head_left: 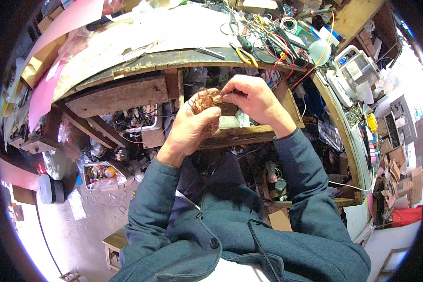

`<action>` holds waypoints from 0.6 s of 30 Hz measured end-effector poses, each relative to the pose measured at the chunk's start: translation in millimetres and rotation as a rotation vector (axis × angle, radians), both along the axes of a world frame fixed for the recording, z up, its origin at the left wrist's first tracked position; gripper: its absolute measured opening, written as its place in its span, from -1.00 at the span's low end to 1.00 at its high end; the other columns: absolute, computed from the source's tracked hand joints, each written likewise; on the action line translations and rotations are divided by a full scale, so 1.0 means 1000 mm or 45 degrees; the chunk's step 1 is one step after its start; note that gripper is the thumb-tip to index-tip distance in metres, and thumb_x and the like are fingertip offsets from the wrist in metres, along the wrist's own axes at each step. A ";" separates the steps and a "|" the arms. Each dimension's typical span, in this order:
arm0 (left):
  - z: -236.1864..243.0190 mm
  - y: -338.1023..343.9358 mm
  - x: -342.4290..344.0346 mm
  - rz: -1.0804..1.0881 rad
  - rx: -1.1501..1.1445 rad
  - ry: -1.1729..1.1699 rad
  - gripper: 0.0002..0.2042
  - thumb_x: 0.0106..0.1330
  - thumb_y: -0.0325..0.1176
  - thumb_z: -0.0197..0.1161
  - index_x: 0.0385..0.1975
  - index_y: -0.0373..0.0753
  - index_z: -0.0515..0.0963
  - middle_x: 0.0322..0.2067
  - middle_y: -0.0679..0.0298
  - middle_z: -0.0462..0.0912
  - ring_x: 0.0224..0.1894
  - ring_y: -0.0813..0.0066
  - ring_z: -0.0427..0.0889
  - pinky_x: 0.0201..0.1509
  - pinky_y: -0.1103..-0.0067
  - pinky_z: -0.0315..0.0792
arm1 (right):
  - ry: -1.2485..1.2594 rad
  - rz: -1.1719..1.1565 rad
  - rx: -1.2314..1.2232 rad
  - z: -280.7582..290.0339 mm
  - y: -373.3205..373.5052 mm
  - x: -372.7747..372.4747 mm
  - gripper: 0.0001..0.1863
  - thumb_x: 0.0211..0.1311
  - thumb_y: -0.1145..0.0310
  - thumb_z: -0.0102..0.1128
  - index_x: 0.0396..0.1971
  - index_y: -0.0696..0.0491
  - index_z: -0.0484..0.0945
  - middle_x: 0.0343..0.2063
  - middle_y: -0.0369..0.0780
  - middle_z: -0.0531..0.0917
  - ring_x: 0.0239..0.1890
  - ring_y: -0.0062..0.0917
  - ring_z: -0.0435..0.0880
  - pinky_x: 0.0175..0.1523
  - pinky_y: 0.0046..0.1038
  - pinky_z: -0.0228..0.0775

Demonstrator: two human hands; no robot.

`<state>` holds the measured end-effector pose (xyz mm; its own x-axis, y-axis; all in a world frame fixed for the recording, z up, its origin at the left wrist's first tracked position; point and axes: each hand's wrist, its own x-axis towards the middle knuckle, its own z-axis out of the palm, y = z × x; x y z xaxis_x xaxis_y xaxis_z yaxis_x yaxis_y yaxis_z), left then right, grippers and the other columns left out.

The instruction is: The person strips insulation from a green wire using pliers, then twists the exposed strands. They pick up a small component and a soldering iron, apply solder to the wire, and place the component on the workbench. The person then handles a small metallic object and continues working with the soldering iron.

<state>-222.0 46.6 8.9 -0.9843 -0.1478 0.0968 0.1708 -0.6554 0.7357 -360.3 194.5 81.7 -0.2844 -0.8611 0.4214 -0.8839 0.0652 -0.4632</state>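
In my left hand is a tangled bundle of thin copper-coloured wire, with the thumb and fingers closed around it. Loose loops stick out at its upper left side. From the right, my right hand reaches in and pinches at the bundle's right end between thumb and forefinger. What exactly those fingertips grip is small and partly hidden, but it looks like part of the wire. Both hands are raised above a pulled-out wooden drawer under the bench edge.
Along the bench edge lie yellow-handled pliers, a slim metal tool and a heap of coloured cables. A clear-lidded device stands at the right. Down left, a white bin of parts sits near a wooden stool.
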 end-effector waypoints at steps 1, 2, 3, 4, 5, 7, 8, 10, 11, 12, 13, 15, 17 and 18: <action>0.004 0.001 0.001 0.024 0.050 -0.012 -0.65 0.33 -0.52 0.30 0.11 -0.24 0.48 -0.35 0.43 0.58 -0.41 0.69 0.51 -0.37 0.68 0.42 | 0.040 -0.009 -0.037 -0.003 0.002 0.003 -0.87 0.12 0.49 0.38 -0.35 0.15 0.61 -0.43 -0.09 0.65 -0.35 -0.21 0.67 -0.23 -0.33 0.52; 0.009 0.005 0.004 0.076 0.028 -0.042 -0.66 0.31 -0.51 0.32 0.08 -0.25 0.49 -0.34 0.42 0.57 -0.42 0.67 0.51 -0.37 0.69 0.40 | 0.072 -0.041 -0.062 -0.006 0.005 0.007 -0.89 0.13 0.50 0.36 -0.36 0.15 0.60 -0.44 -0.08 0.64 -0.34 -0.19 0.67 -0.24 -0.31 0.52; 0.009 0.004 0.005 0.025 0.015 -0.033 -0.66 0.31 -0.50 0.33 0.07 -0.25 0.49 -0.34 0.42 0.57 -0.42 0.67 0.50 -0.37 0.69 0.40 | 0.105 -0.072 -0.085 -0.009 0.008 0.012 -0.90 0.15 0.52 0.34 -0.37 0.16 0.60 -0.44 -0.08 0.63 -0.34 -0.17 0.66 -0.24 -0.30 0.51; 0.007 0.000 0.007 -0.027 0.001 -0.024 -0.67 0.30 -0.50 0.34 0.05 -0.25 0.49 -0.34 0.43 0.57 -0.42 0.67 0.50 -0.37 0.70 0.39 | 0.090 -0.082 -0.091 -0.010 0.011 0.017 -0.91 0.18 0.50 0.31 -0.36 0.15 0.57 -0.45 -0.06 0.62 -0.35 -0.14 0.66 -0.26 -0.27 0.51; 0.006 -0.002 0.008 -0.080 -0.012 -0.014 -0.67 0.30 -0.49 0.34 0.04 -0.25 0.49 -0.33 0.43 0.57 -0.42 0.68 0.50 -0.38 0.71 0.38 | 0.110 -0.098 -0.085 -0.009 0.013 0.021 -0.90 0.20 0.50 0.31 -0.34 0.15 0.56 -0.46 -0.06 0.62 -0.37 -0.14 0.66 -0.27 -0.28 0.50; 0.004 -0.004 0.007 -0.089 -0.069 -0.035 -0.71 0.30 -0.48 0.34 -0.01 -0.24 0.49 -0.32 0.44 0.57 -0.41 0.71 0.48 -0.37 0.70 0.38 | 0.146 -0.126 -0.076 -0.008 0.014 0.031 -0.90 0.22 0.51 0.30 -0.31 0.16 0.56 -0.46 -0.05 0.61 -0.40 -0.15 0.65 -0.29 -0.32 0.48; -0.003 -0.005 0.004 -0.086 -0.124 -0.067 -0.72 0.31 -0.48 0.34 -0.01 -0.25 0.48 -0.32 0.44 0.56 -0.41 0.72 0.48 -0.37 0.70 0.38 | 0.178 -0.121 -0.092 -0.008 0.016 0.036 -0.89 0.23 0.49 0.30 -0.32 0.16 0.54 -0.47 -0.04 0.61 -0.41 -0.11 0.64 -0.31 -0.30 0.48; -0.007 -0.004 0.001 -0.038 -0.319 -0.131 -0.75 0.34 -0.48 0.29 -0.03 -0.24 0.45 -0.31 0.42 0.54 -0.36 0.70 0.48 -0.31 0.65 0.42 | 0.241 -0.171 -0.039 -0.009 0.016 0.046 -0.87 0.24 0.44 0.28 -0.35 0.13 0.50 -0.49 -0.05 0.60 -0.40 -0.10 0.64 -0.31 -0.25 0.49; -0.009 -0.001 -0.002 0.036 -0.425 -0.092 -0.75 0.35 -0.48 0.28 -0.03 -0.25 0.44 -0.30 0.42 0.54 -0.33 0.68 0.48 -0.27 0.63 0.43 | 0.291 -0.184 -0.011 -0.009 0.016 0.049 -0.86 0.25 0.43 0.26 -0.37 0.11 0.47 -0.52 -0.07 0.58 -0.42 -0.12 0.64 -0.32 -0.21 0.50; -0.014 0.003 -0.006 0.108 -0.529 -0.051 -0.75 0.35 -0.48 0.27 -0.03 -0.25 0.43 -0.29 0.41 0.54 -0.30 0.67 0.48 -0.24 0.61 0.45 | 0.288 -0.187 0.019 -0.010 0.016 0.052 -0.85 0.25 0.42 0.26 -0.38 0.11 0.46 -0.52 -0.07 0.57 -0.42 -0.11 0.63 -0.32 -0.20 0.49; -0.021 0.005 -0.009 0.187 -0.636 -0.014 -0.76 0.36 -0.48 0.26 -0.04 -0.25 0.42 -0.29 0.40 0.53 -0.28 0.65 0.48 -0.21 0.59 0.46 | 0.284 -0.183 0.045 -0.012 0.015 0.056 -0.84 0.25 0.42 0.26 -0.39 0.11 0.45 -0.53 -0.06 0.57 -0.42 -0.10 0.63 -0.32 -0.19 0.48; -0.029 0.004 -0.011 0.235 -0.826 -0.022 -0.75 0.33 -0.50 0.27 -0.08 -0.26 0.38 -0.27 0.37 0.52 -0.21 0.62 0.46 -0.11 0.58 0.45 | 0.184 -0.183 0.033 -0.011 0.012 0.061 -0.83 0.24 0.42 0.26 -0.39 0.13 0.44 -0.51 -0.04 0.58 -0.38 -0.08 0.64 -0.30 -0.18 0.49; -0.022 0.003 -0.005 0.172 -1.006 -0.079 -0.72 0.30 -0.57 0.25 -0.06 -0.24 0.35 -0.23 0.42 0.50 -0.18 0.65 0.45 -0.07 0.64 0.42 | 0.104 -0.141 0.010 -0.008 0.011 0.065 -0.83 0.23 0.41 0.27 -0.39 0.14 0.44 -0.49 -0.03 0.59 -0.37 -0.06 0.64 -0.28 -0.17 0.49; -0.011 0.005 0.001 0.222 -1.061 -0.010 -0.72 0.23 -0.60 0.28 -0.14 -0.24 0.36 -0.29 0.43 0.47 -0.19 0.66 0.44 -0.08 0.64 0.41 | 0.084 -0.070 0.052 -0.005 0.011 0.066 -0.84 0.22 0.42 0.28 -0.37 0.14 0.46 -0.48 -0.04 0.59 -0.36 -0.07 0.64 -0.28 -0.18 0.49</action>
